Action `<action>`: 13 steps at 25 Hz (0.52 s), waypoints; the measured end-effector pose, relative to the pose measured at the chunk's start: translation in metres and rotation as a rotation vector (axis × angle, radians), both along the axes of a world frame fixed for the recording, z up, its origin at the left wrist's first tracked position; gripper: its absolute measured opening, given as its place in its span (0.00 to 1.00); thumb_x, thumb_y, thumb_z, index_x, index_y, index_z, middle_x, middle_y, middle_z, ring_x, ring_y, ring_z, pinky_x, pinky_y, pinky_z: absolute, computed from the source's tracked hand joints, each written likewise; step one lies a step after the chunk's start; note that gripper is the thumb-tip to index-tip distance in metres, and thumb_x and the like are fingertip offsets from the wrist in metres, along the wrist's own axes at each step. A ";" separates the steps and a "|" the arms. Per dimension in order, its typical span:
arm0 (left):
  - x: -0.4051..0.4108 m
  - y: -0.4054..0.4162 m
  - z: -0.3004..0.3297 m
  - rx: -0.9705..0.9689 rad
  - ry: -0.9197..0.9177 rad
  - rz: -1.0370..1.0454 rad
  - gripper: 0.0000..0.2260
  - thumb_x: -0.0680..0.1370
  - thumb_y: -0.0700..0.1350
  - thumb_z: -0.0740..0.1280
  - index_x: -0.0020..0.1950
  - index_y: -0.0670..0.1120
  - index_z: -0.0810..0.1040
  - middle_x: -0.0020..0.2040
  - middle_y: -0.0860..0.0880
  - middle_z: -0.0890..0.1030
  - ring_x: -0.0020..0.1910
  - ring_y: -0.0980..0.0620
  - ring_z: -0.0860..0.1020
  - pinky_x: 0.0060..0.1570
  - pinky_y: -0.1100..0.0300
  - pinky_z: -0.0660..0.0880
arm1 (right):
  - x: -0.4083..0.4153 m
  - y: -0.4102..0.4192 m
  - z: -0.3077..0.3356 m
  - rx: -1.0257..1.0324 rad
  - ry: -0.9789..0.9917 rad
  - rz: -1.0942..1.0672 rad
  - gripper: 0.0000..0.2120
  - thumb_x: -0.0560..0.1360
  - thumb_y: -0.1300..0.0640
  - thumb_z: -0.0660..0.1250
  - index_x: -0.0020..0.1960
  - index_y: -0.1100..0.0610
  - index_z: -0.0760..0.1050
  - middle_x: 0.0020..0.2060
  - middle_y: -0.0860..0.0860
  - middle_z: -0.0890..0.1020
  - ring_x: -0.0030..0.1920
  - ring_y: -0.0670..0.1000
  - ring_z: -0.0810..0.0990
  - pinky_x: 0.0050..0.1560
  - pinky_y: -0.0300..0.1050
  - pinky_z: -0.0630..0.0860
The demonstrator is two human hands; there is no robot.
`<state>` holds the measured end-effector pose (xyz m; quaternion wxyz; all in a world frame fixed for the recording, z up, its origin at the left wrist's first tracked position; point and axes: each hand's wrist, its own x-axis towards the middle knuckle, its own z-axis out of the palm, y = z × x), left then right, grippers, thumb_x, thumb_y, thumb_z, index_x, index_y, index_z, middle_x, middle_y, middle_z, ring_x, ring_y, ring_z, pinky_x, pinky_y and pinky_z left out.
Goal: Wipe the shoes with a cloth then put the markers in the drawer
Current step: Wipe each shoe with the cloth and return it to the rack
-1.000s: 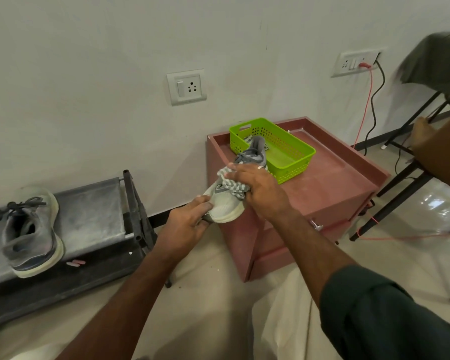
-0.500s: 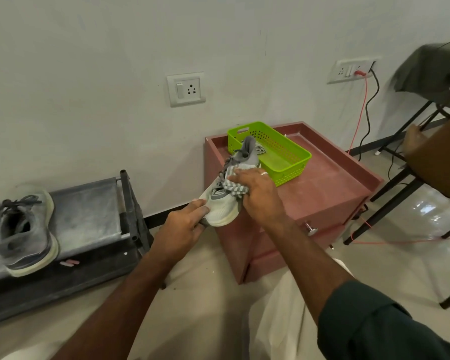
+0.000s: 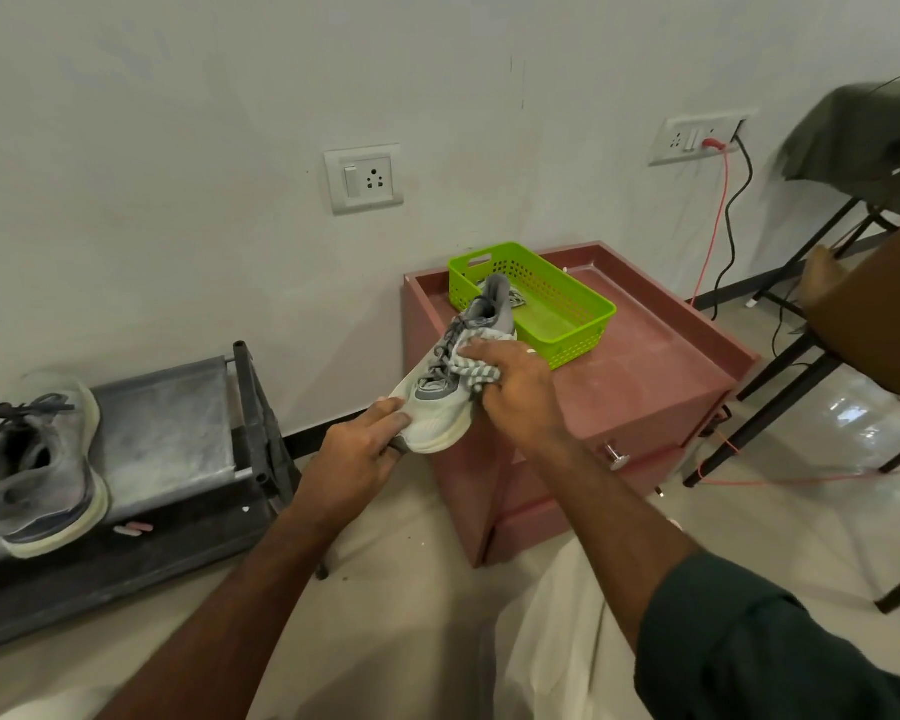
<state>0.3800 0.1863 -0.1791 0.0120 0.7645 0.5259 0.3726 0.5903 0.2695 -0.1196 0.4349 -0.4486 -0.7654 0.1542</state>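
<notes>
A grey and white shoe (image 3: 450,392) is held in the air in front of the red cabinet (image 3: 645,376). My left hand (image 3: 357,457) grips its toe and sole from below. My right hand (image 3: 520,389) presses a striped grey cloth (image 3: 471,366) against the shoe's side near the laces. A second grey shoe (image 3: 37,470) rests on the dark low rack (image 3: 178,439) at the left. The cabinet's drawer with a metal knob (image 3: 618,457) is closed. I see no markers; two small pink items (image 3: 133,529) lie on the rack's lower shelf.
A green plastic basket (image 3: 567,309) sits on the cabinet top near the wall. Black chair legs (image 3: 780,376) and a red cable (image 3: 801,478) lie to the right. Another person's arm (image 3: 874,304) enters at the right edge. Wall sockets are above.
The shoe has tilted up slightly and my right hand has slid the cloth along the shoe's side. The view shifted a little.
</notes>
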 end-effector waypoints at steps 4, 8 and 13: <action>-0.009 0.000 -0.004 -0.033 -0.101 0.043 0.17 0.69 0.30 0.78 0.57 0.38 0.85 0.61 0.41 0.83 0.58 0.45 0.83 0.61 0.57 0.76 | 0.005 -0.013 0.006 -0.250 0.060 0.180 0.19 0.62 0.66 0.61 0.46 0.57 0.86 0.42 0.56 0.86 0.43 0.52 0.84 0.46 0.45 0.80; -0.002 -0.001 0.011 -0.025 -0.332 0.049 0.16 0.70 0.32 0.78 0.57 0.39 0.85 0.55 0.57 0.84 0.49 0.62 0.83 0.52 0.61 0.80 | -0.005 -0.038 0.009 0.078 0.037 0.335 0.23 0.65 0.68 0.60 0.55 0.59 0.84 0.56 0.56 0.85 0.58 0.57 0.82 0.63 0.51 0.75; -0.010 -0.009 0.015 -0.073 -0.431 0.003 0.16 0.70 0.34 0.80 0.56 0.41 0.86 0.54 0.66 0.84 0.49 0.62 0.84 0.52 0.61 0.81 | -0.007 -0.004 -0.003 0.171 -0.062 0.239 0.19 0.69 0.65 0.62 0.57 0.59 0.84 0.59 0.57 0.83 0.61 0.54 0.79 0.68 0.48 0.71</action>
